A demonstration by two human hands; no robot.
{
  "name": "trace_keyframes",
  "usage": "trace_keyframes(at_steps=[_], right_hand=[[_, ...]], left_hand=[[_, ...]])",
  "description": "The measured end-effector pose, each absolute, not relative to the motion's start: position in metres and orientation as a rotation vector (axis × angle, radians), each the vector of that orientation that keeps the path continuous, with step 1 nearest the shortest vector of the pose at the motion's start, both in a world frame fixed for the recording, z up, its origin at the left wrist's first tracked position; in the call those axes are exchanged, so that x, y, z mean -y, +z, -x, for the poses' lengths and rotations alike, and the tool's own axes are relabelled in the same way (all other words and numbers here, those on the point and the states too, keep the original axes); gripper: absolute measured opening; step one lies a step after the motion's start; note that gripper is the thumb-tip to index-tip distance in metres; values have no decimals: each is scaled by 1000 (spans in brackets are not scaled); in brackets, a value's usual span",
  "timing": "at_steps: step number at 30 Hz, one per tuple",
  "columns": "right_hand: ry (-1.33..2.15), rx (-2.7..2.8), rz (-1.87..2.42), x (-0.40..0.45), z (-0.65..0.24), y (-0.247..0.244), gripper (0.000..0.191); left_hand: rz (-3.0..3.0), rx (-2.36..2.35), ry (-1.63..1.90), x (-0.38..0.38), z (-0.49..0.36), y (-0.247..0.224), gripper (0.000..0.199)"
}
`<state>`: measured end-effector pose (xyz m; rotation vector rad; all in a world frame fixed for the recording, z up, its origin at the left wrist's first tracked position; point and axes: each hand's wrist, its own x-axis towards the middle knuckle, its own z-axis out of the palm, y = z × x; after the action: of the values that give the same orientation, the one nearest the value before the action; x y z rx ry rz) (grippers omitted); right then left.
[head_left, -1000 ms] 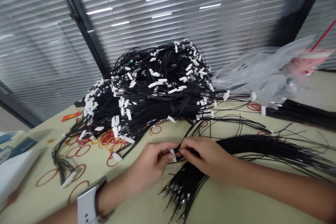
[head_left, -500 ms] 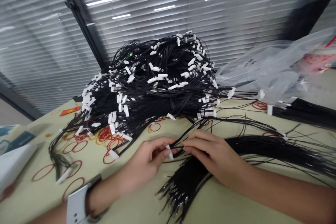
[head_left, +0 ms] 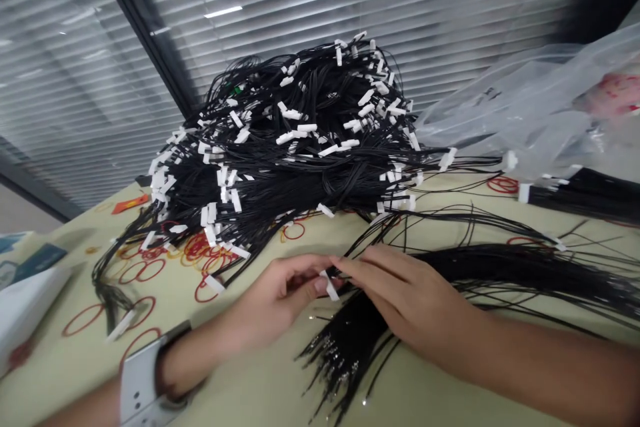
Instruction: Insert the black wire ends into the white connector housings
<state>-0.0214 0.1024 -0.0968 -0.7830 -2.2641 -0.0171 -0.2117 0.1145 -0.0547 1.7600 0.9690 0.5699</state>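
Between finger and thumb, my left hand pinches a white connector with black wires running from it. My right hand is closed at the connector's right side, its fingertips meeting those of my left hand; the wire they seem to grip there is mostly covered by the fingers. Under and in front of my right hand lies a bundle of loose black wires with bare metal tips fanned toward me. Behind both hands rises a big heap of black cables with white connectors.
Red and yellow rubber bands lie scattered left of the heap. A clear plastic bag sits at the back right, near another black wire bundle. A white box stands at the left edge; window blinds are behind.
My right hand has moved slightly left, and its fingertips now reach the connector. The connector has tilted a little in my left hand. The camera view has shifted slightly.
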Motion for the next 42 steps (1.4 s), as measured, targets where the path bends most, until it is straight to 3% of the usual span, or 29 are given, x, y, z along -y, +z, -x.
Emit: trace_keyframes(at_steps=[12,17,29,42], right_hand=[[79,2176,884,-100,22,-94,31],[148,2264,779,-101,22,-95,28],[-128,2292,618,-98,25,-90,18],[-304,2366,594,-93,23,-74,19]], left_hand=[[-1823,-1070,536,-113,213,-60,29],[-2033,-977,482,-113,214,-60,21],[-2440,-911,604,-100,210,-57,27],[-1796,-1109,663,-109,207,-53,28]])
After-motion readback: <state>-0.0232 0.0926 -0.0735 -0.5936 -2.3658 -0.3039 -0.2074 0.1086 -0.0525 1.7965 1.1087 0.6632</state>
